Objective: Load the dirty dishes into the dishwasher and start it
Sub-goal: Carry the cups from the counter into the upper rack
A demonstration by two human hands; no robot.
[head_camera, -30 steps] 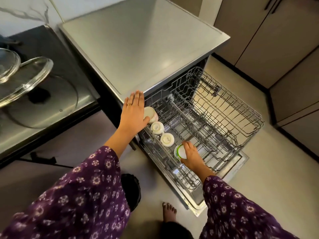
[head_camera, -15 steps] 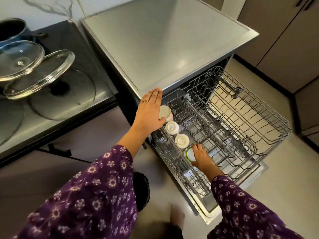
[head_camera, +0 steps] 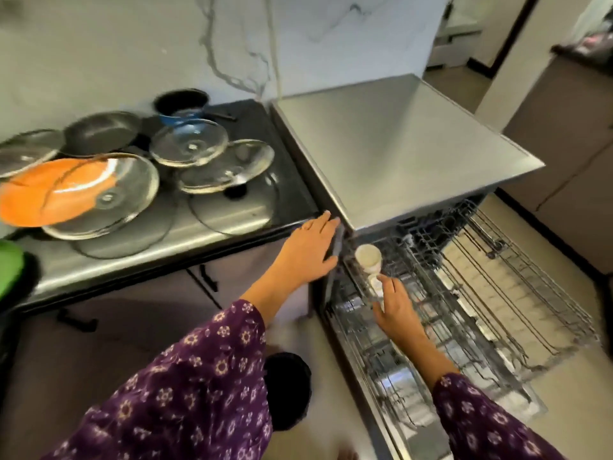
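Resting flat with fingers straight, the left hand (head_camera: 310,252) pressed against the front left corner of the steel-topped grey dishwasher (head_camera: 398,154), holding nothing. Item: the right hand (head_camera: 394,308) lay over small white ceramic cups (head_camera: 367,257) lined along the left edge of the pulled-out grey wire rack (head_camera: 517,293); blur hid its grip. Item: round glass lids (head_camera: 189,147) sat on the adjoining black counter (head_camera: 288,167).

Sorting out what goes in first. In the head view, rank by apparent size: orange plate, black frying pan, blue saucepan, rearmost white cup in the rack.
1. orange plate
2. black frying pan, farther back, so unsure against the plate
3. blue saucepan
4. white cup, smallest though nearest
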